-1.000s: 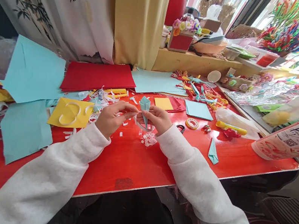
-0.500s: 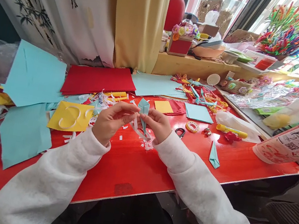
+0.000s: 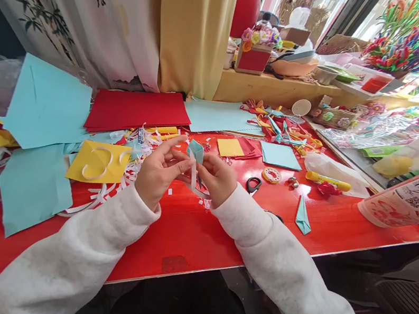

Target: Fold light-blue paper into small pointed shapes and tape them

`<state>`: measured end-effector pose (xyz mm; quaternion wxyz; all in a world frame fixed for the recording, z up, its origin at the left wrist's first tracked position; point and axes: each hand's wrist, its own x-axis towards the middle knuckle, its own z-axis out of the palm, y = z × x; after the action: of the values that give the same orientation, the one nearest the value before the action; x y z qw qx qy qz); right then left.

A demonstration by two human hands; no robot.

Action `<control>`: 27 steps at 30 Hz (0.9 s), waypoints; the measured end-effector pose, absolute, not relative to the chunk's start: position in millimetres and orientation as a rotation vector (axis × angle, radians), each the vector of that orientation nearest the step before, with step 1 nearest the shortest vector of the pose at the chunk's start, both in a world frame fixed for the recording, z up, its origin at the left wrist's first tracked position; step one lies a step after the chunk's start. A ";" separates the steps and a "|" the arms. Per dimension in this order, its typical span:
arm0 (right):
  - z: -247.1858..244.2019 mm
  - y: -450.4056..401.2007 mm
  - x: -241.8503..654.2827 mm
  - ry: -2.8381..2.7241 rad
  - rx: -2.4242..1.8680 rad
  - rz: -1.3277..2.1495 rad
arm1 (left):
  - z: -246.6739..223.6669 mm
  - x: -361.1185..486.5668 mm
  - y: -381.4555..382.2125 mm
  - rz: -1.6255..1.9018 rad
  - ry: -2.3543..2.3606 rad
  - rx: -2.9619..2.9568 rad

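Table point(image 3: 179, 243), red, the largest piece from my remote seat. Folded paper point(image 3: 195, 150), blue, one, raised over it between both hands — light by my estimate, crisp at the creases, apt to crush; best taken low, by its layered folds, with slight pressure. Strip point(image 3: 193, 178), white, narrow, looped beneath: limp, likely to slip or twist; I'd grip it near the paper. My left hand point(image 3: 154, 172): angled inward, thumb and forefinger pinched on the strip, upper fingers spread. My right hand point(image 3: 221, 181): fingers curled — thumb and forefinger clamped on the paper's lower part.
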<state>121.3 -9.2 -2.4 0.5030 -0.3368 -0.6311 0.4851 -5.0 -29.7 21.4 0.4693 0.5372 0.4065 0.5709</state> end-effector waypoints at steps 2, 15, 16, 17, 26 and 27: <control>-1.8 -10.2 121.5 -1.560 -0.819 1.135 | 20.3 -3.9 -30.3 1.416 1.041 1.312; 0.9 -11.3 123.9 -1.730 -0.893 0.912 | 18.1 -1.8 -31.4 1.435 1.083 1.180; 1.2 -11.5 123.8 -1.738 -0.902 0.899 | 17.9 -1.8 -31.4 1.433 1.087 1.173; 1.3 -11.7 123.7 -1.747 -0.906 0.892 | 17.6 -1.8 -31.2 1.430 1.091 1.167; 2.8 -12.2 124.3 -1.812 -0.954 0.785 | 15.6 -1.6 -30.2 1.429 1.101 1.113; 2.9 -12.4 124.4 -1.820 -0.962 0.764 | 15.3 -1.5 -30.4 1.431 1.095 1.112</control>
<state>124.4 -12.4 2.9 0.4553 -0.3901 -0.7379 0.3099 -1.5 -30.4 15.3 0.4904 0.4577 0.4507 0.5890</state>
